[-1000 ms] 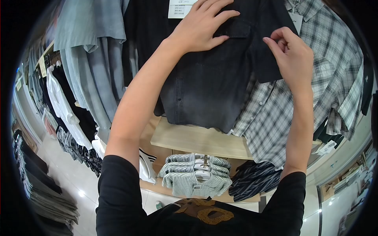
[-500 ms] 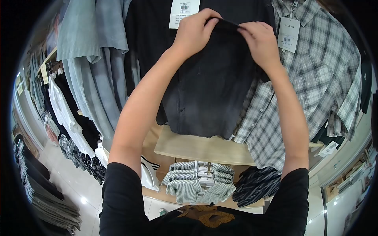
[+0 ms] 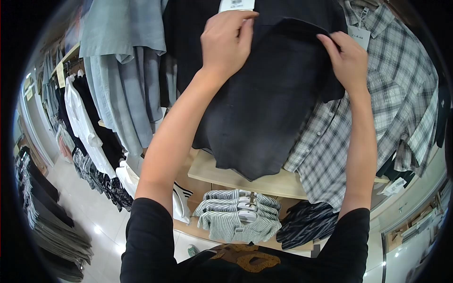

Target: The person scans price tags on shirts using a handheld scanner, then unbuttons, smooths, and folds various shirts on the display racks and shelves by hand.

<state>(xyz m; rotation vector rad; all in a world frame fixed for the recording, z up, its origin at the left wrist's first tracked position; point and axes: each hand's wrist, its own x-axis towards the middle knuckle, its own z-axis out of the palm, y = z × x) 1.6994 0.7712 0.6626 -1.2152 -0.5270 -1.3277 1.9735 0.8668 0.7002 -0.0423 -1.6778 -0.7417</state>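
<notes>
A black shirt (image 3: pixel 264 104) hangs in front of me, its lower edge over a wooden shelf. My left hand (image 3: pixel 226 45) is closed at its upper left, thumb and fingers bent together on the cloth just below a white price tag (image 3: pixel 237 4). Farther right, my right hand (image 3: pixel 348 59) pinches the cloth between thumb and forefinger. Between the two hands the fabric edge bows in a loose curve. To the right hangs a grey plaid shirt (image 3: pixel 377 89) with its own paper tag (image 3: pixel 359 37), partly behind my right hand.
Light blue garments (image 3: pixel 111 56) hang on the left, beside a white shirt (image 3: pixel 82 118). Under the wooden shelf (image 3: pixel 250 181) are several striped tops (image 3: pixel 238 224) and dark striped clothing (image 3: pixel 309 224). Stacked dark trousers (image 3: pixel 52 221) stand at the lower left.
My hands have moved apart, the right one going right and slightly down. The taut edge between them is now slack and curved, and the shirt's hem has shifted lower.
</notes>
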